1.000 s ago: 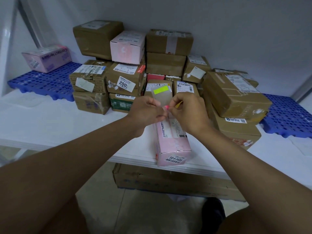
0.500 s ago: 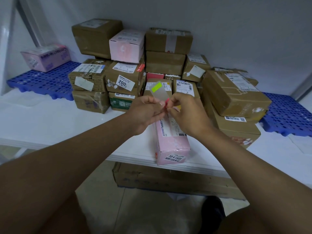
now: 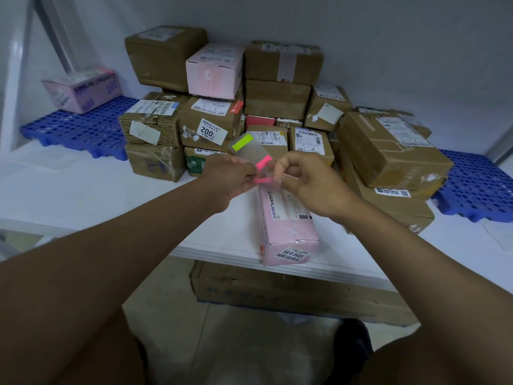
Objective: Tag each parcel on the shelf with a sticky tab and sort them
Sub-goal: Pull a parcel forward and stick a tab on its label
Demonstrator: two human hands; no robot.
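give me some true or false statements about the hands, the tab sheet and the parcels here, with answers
1. The left hand holds a clear tab sheet. True.
2. The right hand hangs idle at the person's side. False: it pinches a pink tab at the sheet.
3. A long pink parcel lies on the white shelf below the hands. True.
4. The sheet carries only blue tabs. False: a yellow-green tab and pink ones show.
5. The stacked parcels are all pink. False: most are brown cardboard boxes.

hands' fingertips hidden behind tab sheet [image 3: 248, 150]; lower cardboard box [image 3: 291, 295] half under shelf [image 3: 83, 195] | labels unreadable
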